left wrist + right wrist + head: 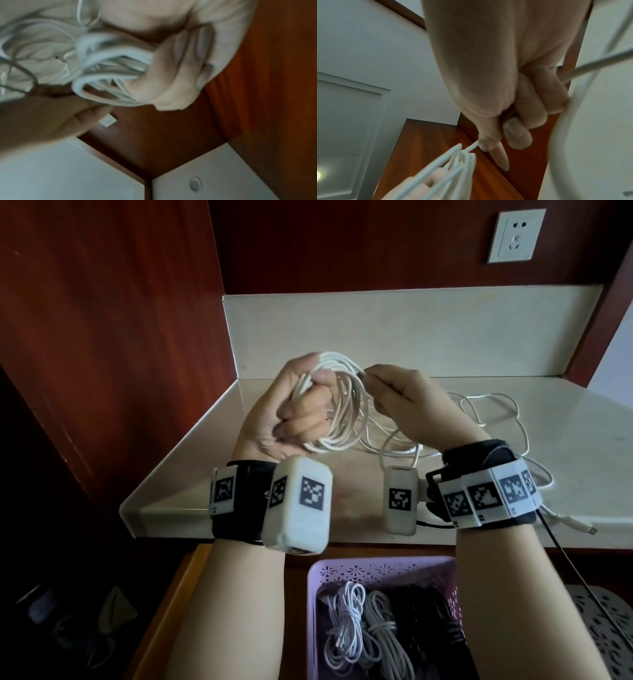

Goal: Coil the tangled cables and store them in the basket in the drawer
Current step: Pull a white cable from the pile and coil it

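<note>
You are holding a white cable (pixel 337 402) above the front left part of the pale countertop (pixel 565 440), with several loops gathered in your left hand (pixel 291 409). That hand's fingers are curling round the bundle, palm turned toward you; the left wrist view, though blurred, is showing the loops running into the closed fist. Your right hand (pixel 418 402) is pinching a single strand between thumb and forefinger just beside the top of the coil, the other fingers folded in, as the right wrist view is showing. The uncoiled rest of the cable is trailing down and lying in loose tangles across the countertop toward its right edge, with a connector end (pixel 582 528) resting at the front edge. Below the front edge, the wooden drawer (pixel 164 604) is standing open, and the lilac basket (pixel 376 571) inside it is holding 2 coiled pale cables (pixel 363 631) beside a dark bundle (pixel 428 628).
</note>
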